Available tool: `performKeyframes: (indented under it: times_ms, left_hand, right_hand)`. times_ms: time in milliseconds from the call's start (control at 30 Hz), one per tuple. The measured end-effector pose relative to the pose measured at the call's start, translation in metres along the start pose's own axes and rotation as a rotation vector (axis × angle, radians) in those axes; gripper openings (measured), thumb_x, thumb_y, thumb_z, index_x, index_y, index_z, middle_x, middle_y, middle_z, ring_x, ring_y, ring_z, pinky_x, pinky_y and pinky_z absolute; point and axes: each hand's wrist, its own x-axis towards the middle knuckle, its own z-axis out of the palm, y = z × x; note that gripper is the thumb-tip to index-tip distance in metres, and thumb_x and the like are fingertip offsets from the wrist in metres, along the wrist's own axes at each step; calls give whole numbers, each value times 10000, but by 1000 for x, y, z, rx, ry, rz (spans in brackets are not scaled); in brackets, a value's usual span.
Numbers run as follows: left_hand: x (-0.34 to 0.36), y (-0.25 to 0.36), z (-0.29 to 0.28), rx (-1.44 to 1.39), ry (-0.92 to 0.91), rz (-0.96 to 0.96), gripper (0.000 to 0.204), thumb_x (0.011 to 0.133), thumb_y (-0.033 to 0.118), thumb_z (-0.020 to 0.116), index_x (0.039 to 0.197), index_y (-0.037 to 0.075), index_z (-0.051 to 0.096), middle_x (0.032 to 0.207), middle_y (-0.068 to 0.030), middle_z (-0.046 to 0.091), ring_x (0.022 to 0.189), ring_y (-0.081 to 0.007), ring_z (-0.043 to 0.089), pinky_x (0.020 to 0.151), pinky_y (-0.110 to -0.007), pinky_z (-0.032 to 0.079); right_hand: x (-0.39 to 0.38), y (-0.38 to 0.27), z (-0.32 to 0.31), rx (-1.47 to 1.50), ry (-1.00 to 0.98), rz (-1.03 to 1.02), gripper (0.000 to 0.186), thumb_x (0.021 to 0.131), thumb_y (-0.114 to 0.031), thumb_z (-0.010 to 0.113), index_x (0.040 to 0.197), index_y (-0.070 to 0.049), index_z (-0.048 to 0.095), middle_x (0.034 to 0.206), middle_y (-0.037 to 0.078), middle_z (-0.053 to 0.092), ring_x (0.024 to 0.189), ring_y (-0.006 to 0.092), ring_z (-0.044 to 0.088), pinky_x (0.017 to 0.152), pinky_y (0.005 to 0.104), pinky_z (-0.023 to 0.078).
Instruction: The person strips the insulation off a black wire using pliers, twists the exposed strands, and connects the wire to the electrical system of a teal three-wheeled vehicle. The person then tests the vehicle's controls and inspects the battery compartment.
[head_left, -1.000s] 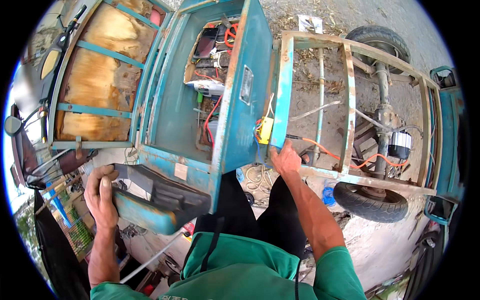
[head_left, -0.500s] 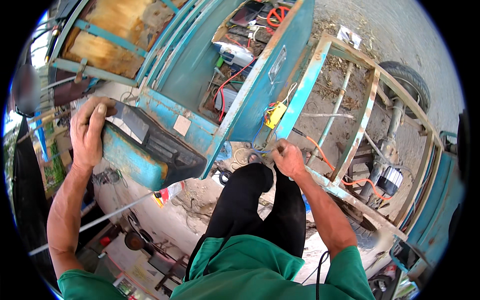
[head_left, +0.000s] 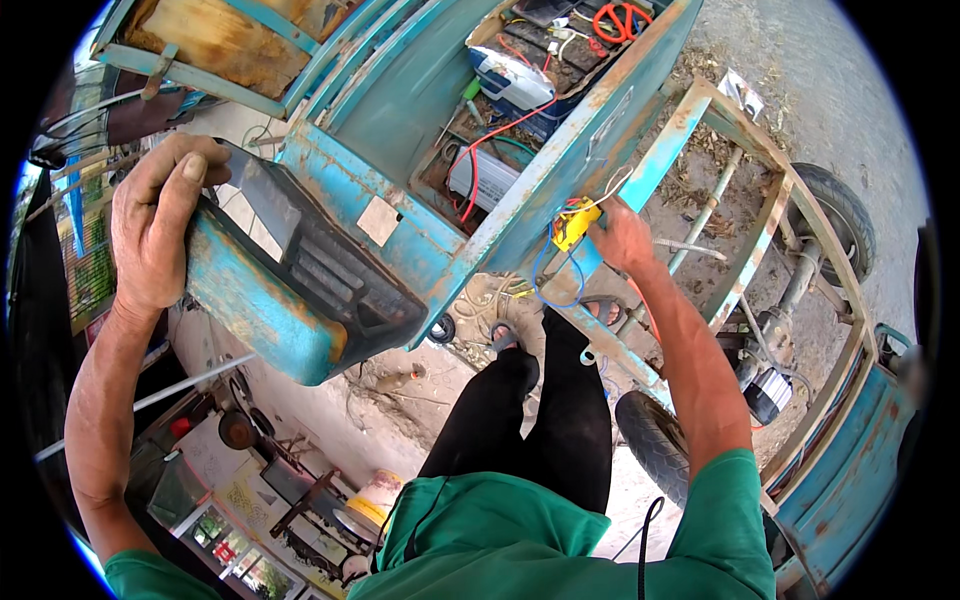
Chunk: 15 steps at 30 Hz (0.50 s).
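Observation:
My left hand (head_left: 165, 220) grips the upper left end of a rusty teal cover (head_left: 265, 300) with a black ribbed inner side. The cover stands tilted beside the teal metal body. Farther right, my right hand (head_left: 622, 240) is closed at the right end of a small yellow box (head_left: 573, 228), its fingertips largely hidden. White wires and a looped blue wire (head_left: 560, 302) run from that box. It sits between the body's side wall and the painted frame (head_left: 668, 160).
The open teal compartment (head_left: 400, 90) holds a battery (head_left: 515, 80), a silver finned unit (head_left: 485, 180), red cables and a green-handled screwdriver (head_left: 470, 92). Right, the frame's bars surround an axle with a motor (head_left: 768, 393) and wheel (head_left: 830, 210). A tire (head_left: 650, 440) stands by my leg.
My right hand has moved from the frame's near corner up and right to the yellow box. My left hand stays on the cover. The view has shifted, and my feet now show.

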Motion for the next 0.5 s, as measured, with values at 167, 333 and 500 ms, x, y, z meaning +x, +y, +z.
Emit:
performKeyframes:
  times_ms: [167, 333, 500]
  left_hand:
    - [-1, -4, 1, -28, 11, -17, 370, 963, 306, 464, 1001, -18, 640, 917, -108, 645, 855, -189, 652, 805, -310, 494]
    - [0, -5, -1, -15, -48, -32, 378, 981, 272, 446, 1039, -58, 620, 969, -116, 608, 871, -187, 613, 838, -309, 464]
    - [-1, -4, -2, -20, -41, -53, 385, 980, 281, 448, 1040, -58, 620, 944, -114, 610, 872, -188, 616, 836, -303, 460]
  right_hand:
    - [7, 5, 9, 104, -28, 49, 350, 777, -171, 645, 1090, -18, 608, 1104, 213, 622, 972, 419, 618, 822, 479, 511]
    - [2, 12, 14, 192, 78, 110, 330, 774, -193, 652, 1059, -27, 630, 1104, 184, 633, 917, 375, 648, 803, 456, 515]
    - [-20, -23, 15, 357, 170, 262, 294, 803, -278, 673, 980, -44, 671, 934, 134, 696, 808, 291, 682, 748, 410, 523]
